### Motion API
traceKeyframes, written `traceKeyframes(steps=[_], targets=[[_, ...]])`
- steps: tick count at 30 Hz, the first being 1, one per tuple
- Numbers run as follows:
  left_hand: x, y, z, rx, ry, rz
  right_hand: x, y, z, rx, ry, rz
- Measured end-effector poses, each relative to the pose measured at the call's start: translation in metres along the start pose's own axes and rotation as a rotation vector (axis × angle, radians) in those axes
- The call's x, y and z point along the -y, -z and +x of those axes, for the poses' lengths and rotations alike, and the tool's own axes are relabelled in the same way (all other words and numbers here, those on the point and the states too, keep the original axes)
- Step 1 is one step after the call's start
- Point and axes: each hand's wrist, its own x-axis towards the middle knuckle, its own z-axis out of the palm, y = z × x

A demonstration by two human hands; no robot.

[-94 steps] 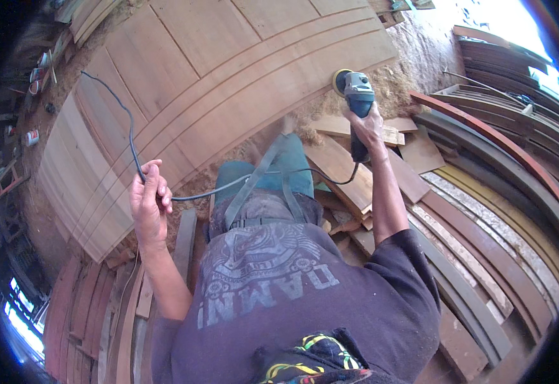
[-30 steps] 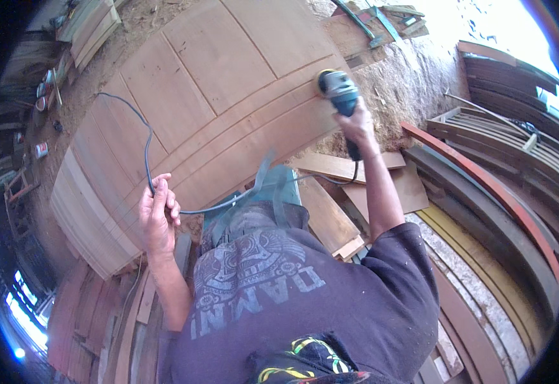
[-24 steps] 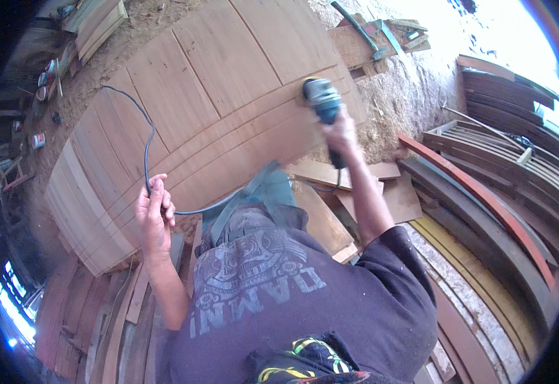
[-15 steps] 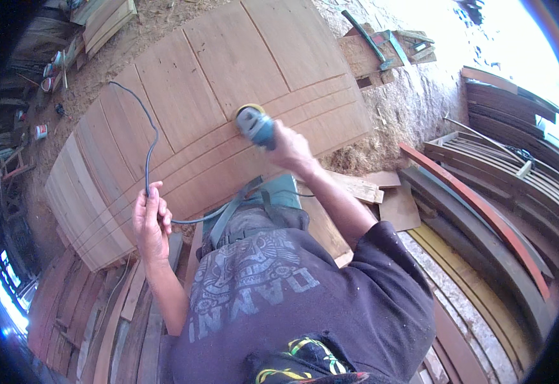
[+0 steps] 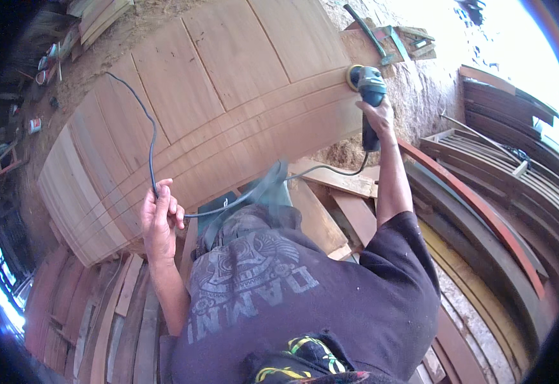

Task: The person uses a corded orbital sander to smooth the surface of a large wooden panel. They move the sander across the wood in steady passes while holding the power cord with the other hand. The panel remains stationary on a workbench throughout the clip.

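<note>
Right hand [image 5: 380, 117] clamped round sander [image 5: 372, 86], left hand [image 5: 159, 214] pinching cord [image 5: 154, 137]: disc [image 5: 352, 77] beyond right grip best ridden flat along panel [image 5: 228, 61].

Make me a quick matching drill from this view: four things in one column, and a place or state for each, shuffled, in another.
Things:
1. Power tool
2. Dark cable
3. Wide wooden panel
4. Orange-red board

Places or states:
A. Crossed by dark lines
B. Gripped in the right hand
C. Slanting down the right side of the picture
D. Pinched between thumb and fingers of the left hand

Right pairs: 1-B, 2-D, 3-A, 4-C
</note>
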Motion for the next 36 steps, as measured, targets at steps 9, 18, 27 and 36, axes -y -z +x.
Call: traceKeyframes(steps=[9, 18, 27, 36], targets=[[-0.017, 0.052, -0.015, -0.152, -0.062, 0.127, -0.038, 0.001, -0.124, -0.102, -0.062, 0.253], [0.006, 0.083, -0.016, 0.001, -0.11, 0.146, 0.032, -0.133, -0.296, 0.435, 0.204, -0.135], [0.025, 0.128, -0.008, 0.059, -0.098, 0.203, 0.049, -0.181, -0.345, 0.498, 0.271, -0.245], [0.043, 0.084, -0.012, 0.141, -0.009, 0.112, -0.01, -0.086, -0.243, 0.207, 0.078, -0.256]])
